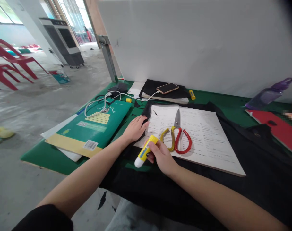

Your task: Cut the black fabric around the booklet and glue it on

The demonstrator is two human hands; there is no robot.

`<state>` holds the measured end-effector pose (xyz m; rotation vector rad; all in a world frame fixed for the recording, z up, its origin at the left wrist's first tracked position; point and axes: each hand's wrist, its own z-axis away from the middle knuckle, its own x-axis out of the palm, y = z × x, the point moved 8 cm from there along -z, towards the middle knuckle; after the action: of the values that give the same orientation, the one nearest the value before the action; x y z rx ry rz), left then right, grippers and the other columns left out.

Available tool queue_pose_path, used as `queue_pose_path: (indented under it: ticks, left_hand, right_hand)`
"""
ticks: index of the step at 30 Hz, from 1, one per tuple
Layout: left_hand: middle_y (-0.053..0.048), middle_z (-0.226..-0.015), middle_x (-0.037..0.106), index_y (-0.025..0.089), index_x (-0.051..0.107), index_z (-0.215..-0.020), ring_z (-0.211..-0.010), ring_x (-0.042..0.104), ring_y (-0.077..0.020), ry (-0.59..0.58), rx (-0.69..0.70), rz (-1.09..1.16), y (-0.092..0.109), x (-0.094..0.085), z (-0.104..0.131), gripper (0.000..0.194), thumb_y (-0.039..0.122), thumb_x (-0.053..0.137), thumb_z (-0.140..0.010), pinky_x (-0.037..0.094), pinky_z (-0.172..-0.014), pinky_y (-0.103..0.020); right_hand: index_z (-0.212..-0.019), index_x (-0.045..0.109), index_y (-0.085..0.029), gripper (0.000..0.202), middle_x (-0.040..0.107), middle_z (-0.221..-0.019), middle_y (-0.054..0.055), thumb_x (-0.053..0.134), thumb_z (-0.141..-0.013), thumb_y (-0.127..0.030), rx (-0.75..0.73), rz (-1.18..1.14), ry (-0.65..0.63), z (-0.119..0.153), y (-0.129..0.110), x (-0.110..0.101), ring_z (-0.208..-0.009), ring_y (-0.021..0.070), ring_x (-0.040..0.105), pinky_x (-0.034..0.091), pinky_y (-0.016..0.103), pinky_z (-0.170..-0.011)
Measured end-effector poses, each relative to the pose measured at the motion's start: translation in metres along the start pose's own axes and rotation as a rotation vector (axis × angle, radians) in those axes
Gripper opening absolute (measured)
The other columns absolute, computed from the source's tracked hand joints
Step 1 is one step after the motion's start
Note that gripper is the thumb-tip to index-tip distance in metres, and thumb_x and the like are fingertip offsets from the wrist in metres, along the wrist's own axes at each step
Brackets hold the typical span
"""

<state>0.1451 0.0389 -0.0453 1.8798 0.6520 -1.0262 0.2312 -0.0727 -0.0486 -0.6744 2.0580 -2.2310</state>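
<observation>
My right hand is closed around a yellow glue stick, whose white end points down to the left. My left hand lies flat with its fingers stretched out, at the left edge of an open book with printed pages. On the book rests a pair of scissors with one yellow and one red handle loop, blades pointing away from me. A small black scrap is on the left page. Black cloth lies under the book.
To the left lies a green book with a white cable across it. A phone rests on a black notebook. A yellow cap and another yellow piece are nearby. A purple bottle stands at right.
</observation>
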Motion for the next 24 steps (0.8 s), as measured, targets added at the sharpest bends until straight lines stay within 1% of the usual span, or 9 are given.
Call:
queue_pose_path:
  ticks: [2, 4, 8, 11, 15, 17, 19, 21, 24]
  left_hand:
    - [-0.01, -0.132, 0.054, 0.014, 0.052, -0.123, -0.128, 0.043, -0.0196, 0.013, -0.021, 0.062, -0.003, -0.002, -0.001, 0.041, 0.038, 0.031, -0.096, 0.03, -0.112, -0.037]
    - [-0.008, -0.131, 0.056, 0.016, 0.052, -0.123, -0.127, 0.045, -0.0191, 0.026, -0.062, 0.131, -0.006, -0.004, -0.002, 0.041, 0.038, 0.03, -0.096, 0.032, -0.11, -0.035]
    - [-0.008, -0.13, 0.057, 0.016, 0.053, -0.122, -0.125, 0.047, -0.0192, 0.029, -0.136, 0.217, -0.009, -0.007, -0.002, 0.043, 0.04, 0.029, -0.095, 0.034, -0.109, -0.036]
    - [-0.008, -0.13, 0.057, 0.016, 0.053, -0.122, -0.125, 0.047, -0.0195, 0.023, -0.158, 0.237, -0.01, -0.008, -0.002, 0.043, 0.04, 0.029, -0.095, 0.034, -0.109, -0.036]
    - [-0.009, -0.13, 0.056, 0.015, 0.053, -0.122, -0.125, 0.047, -0.0201, 0.012, -0.159, 0.244, -0.009, -0.008, -0.002, 0.044, 0.04, 0.029, -0.095, 0.034, -0.109, -0.036]
    - [-0.009, -0.13, 0.056, 0.016, 0.053, -0.122, -0.125, 0.047, -0.0199, 0.019, -0.151, 0.243, -0.009, -0.009, -0.002, 0.044, 0.04, 0.029, -0.094, 0.034, -0.108, -0.036]
    - [-0.009, -0.129, 0.057, 0.017, 0.053, -0.121, -0.125, 0.047, -0.0199, 0.026, -0.141, 0.238, -0.009, -0.009, -0.002, 0.042, 0.04, 0.03, -0.094, 0.034, -0.108, -0.036]
    - [-0.008, -0.129, 0.057, 0.017, 0.053, -0.121, -0.125, 0.047, -0.0201, 0.027, -0.137, 0.234, -0.01, -0.009, -0.002, 0.042, 0.04, 0.031, -0.094, 0.034, -0.109, -0.037]
    - [-0.008, -0.129, 0.057, 0.018, 0.053, -0.12, -0.125, 0.047, -0.0204, 0.028, -0.146, 0.234, -0.012, -0.007, -0.002, 0.041, 0.04, 0.031, -0.094, 0.034, -0.108, -0.037]
  right_hand:
    - [-0.082, 0.047, -0.02, 0.038, 0.039, -0.059, -0.006, 0.049, -0.085, -0.057, 0.037, 0.001, 0.086, 0.0, 0.004, -0.008, -0.049, 0.0078, 0.039, 0.035, 0.021, -0.045]
    - [-0.083, 0.047, -0.02, 0.04, 0.043, -0.063, -0.004, 0.046, -0.086, -0.059, 0.044, 0.007, 0.129, 0.0, 0.005, -0.012, -0.051, 0.0086, 0.043, 0.037, 0.022, -0.045]
    - [-0.091, 0.047, -0.02, 0.042, 0.048, -0.063, -0.004, 0.035, -0.09, -0.06, 0.022, 0.011, 0.064, 0.0, 0.0, -0.006, -0.045, 0.0087, 0.043, 0.032, 0.021, -0.04]
    - [-0.108, 0.044, -0.021, 0.04, 0.051, -0.06, -0.005, 0.033, -0.093, -0.056, 0.003, 0.031, 0.02, 0.0, -0.004, -0.002, -0.044, 0.0092, 0.043, 0.032, 0.021, -0.041]
    - [-0.123, 0.04, -0.02, 0.038, 0.051, -0.055, -0.006, 0.036, -0.094, -0.046, 0.001, 0.084, -0.055, 0.0, -0.008, 0.004, -0.047, 0.0111, 0.045, 0.037, 0.024, -0.048]
    - [-0.125, 0.042, -0.018, 0.036, 0.05, -0.054, -0.006, 0.035, -0.093, -0.033, 0.004, 0.126, -0.078, 0.001, -0.009, 0.005, -0.048, 0.0113, 0.043, 0.037, 0.025, -0.051]
    - [-0.127, 0.043, -0.016, 0.04, 0.049, -0.056, -0.005, 0.034, -0.088, -0.021, -0.002, 0.151, -0.108, 0.003, -0.011, 0.007, -0.052, 0.0115, 0.042, 0.038, 0.026, -0.054]
    - [-0.133, 0.036, -0.017, 0.049, 0.05, -0.06, -0.004, 0.035, -0.085, -0.017, 0.004, 0.153, -0.123, 0.004, -0.011, 0.008, -0.056, 0.012, 0.044, 0.039, 0.026, -0.056]
    - [-0.145, 0.013, -0.026, 0.064, 0.052, -0.067, -0.004, 0.043, -0.089, -0.024, 0.02, 0.172, -0.072, 0.003, -0.008, 0.005, -0.057, 0.0117, 0.045, 0.04, 0.025, -0.054]
